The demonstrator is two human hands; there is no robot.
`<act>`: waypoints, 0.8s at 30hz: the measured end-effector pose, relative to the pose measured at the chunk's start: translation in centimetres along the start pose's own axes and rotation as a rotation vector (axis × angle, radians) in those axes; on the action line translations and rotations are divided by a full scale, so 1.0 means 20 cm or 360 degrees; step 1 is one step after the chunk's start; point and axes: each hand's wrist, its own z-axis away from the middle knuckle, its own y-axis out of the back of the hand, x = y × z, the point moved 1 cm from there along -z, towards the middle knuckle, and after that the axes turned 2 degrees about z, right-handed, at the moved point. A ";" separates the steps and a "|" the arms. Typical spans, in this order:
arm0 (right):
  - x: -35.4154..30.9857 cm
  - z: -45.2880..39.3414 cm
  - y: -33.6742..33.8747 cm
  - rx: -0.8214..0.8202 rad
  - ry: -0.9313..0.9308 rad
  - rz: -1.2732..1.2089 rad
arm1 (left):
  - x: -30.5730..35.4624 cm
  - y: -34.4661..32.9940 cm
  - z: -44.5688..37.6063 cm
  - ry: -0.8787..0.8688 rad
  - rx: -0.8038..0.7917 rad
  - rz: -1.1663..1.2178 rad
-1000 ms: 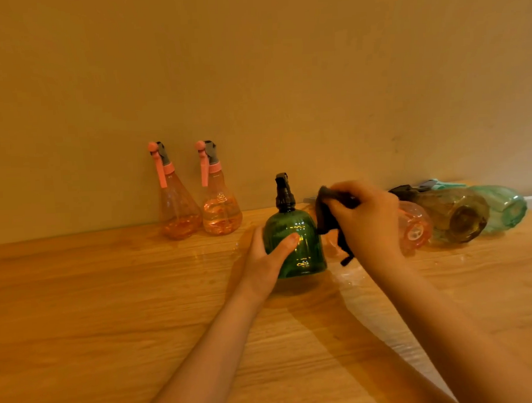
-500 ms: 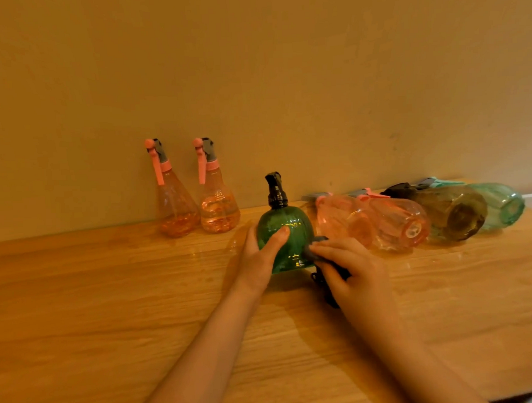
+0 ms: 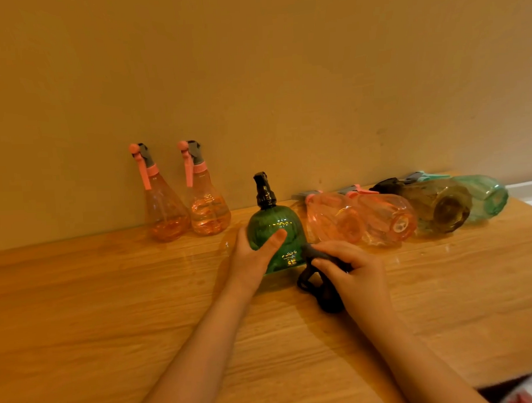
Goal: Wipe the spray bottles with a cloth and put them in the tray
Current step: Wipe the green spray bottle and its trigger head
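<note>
Right hand (image 3: pixel 357 272), clutching the dark cloth (image 3: pixel 320 285), has dropped from the green bottle's (image 3: pixel 277 236) shoulder to its base; left hand (image 3: pixel 255 256) grips the bottle upright on the counter (image 3: pixel 111 314). Wiping seems nearly finished; no tray is visible.

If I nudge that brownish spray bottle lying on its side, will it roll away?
The brownish clear plastic spray bottle lies on its side on the wooden table, so its rounded body could probably roll. The pink bottle and teal bottle flanking it would likely stop it. It looks nearly empty, so probably light.
</note>
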 end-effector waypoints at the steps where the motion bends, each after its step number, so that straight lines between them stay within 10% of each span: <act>1: 0.00 0.00 0.00 0.0004 -0.0036 -0.0022 | 0.00 0.00 0.00 0.0013 -0.0006 -0.0009; 8: -0.06 -0.18 0.00 0.0125 -0.0513 -0.0319 | 0.00 0.04 -0.02 0.0095 -0.0080 0.0122; 24: -0.05 -0.16 -0.06 -0.0028 0.0158 0.0230 | -0.02 0.04 -0.03 0.0079 -0.0008 0.0170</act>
